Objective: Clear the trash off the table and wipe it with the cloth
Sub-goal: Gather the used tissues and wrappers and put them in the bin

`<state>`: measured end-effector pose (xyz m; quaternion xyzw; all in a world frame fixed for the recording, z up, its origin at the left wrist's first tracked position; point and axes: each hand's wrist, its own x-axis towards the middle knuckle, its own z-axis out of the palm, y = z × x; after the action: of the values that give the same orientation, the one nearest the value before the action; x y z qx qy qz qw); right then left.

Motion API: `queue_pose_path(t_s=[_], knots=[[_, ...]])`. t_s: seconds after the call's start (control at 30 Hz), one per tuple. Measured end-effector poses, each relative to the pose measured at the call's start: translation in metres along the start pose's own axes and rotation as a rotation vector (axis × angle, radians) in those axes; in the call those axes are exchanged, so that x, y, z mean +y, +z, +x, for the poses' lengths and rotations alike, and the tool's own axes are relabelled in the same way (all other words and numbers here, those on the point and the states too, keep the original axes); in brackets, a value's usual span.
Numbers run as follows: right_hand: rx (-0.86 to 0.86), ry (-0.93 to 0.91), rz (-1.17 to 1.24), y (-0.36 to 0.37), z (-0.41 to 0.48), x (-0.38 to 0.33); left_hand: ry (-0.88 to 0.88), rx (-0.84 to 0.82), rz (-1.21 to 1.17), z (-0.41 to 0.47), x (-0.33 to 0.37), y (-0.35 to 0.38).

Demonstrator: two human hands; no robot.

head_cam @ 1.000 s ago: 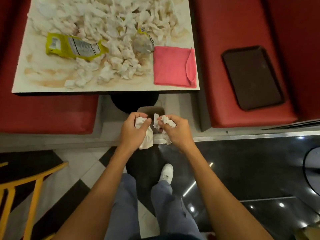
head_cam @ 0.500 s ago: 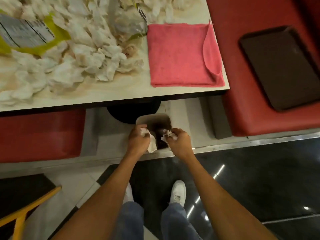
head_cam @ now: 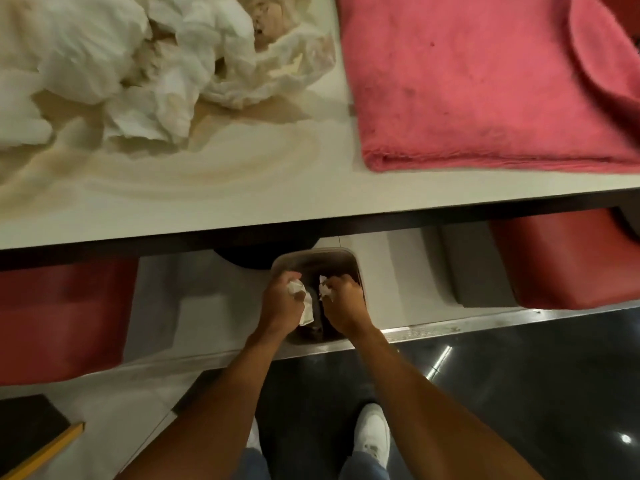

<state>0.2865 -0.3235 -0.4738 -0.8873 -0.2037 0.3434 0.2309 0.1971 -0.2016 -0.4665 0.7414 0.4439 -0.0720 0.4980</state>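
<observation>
Both hands reach down over a small grey trash bin (head_cam: 346,255) on the floor under the table's front edge. My left hand (head_cam: 278,306) is closed around crumpled white tissue (head_cam: 300,299), part of which hangs below the fist. My right hand (head_cam: 341,304) grips another white tissue wad (head_cam: 325,291). On the stained white table (head_cam: 242,202), a heap of crumpled tissues (head_cam: 145,64) fills the upper left. A folded pink cloth (head_cam: 485,81) lies at the upper right, near the table's edge.
Red bench seats stand on both sides below the table, one on the left (head_cam: 62,320) and one on the right (head_cam: 571,261). The table's dark pedestal base (head_cam: 256,252) sits just behind the bin. A yellow chair edge (head_cam: 45,452) shows bottom left. My white shoe (head_cam: 372,434) is on the dark floor.
My head has leaned down and forward, so the table edge and cloth look much larger. Both hands have lowered with their tissues into the mouth of the bin.
</observation>
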Motion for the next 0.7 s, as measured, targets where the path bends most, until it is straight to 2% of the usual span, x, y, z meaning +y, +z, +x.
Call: queue_pose_path(t_s=[0.13, 0.37, 0.6, 0.7], knots=[[-0.159, -0.026, -0.141, 0.006, 0.005, 0.004, 0.037, -0.022, 0.046, 0.008, -0.007, 0.006], [-0.063, 0.020, -0.026, -0.005, -0.011, 0.000, 0.063, -0.120, 0.112, -0.016, 0.001, -0.001], [-0.030, -0.004, 0.030, -0.046, -0.082, -0.037, -0.018, -0.095, 0.106, -0.080, 0.042, -0.043], [-0.070, -0.034, -0.027, -0.073, -0.122, -0.065, -0.018, -0.105, 0.111, -0.124, 0.067, -0.071]])
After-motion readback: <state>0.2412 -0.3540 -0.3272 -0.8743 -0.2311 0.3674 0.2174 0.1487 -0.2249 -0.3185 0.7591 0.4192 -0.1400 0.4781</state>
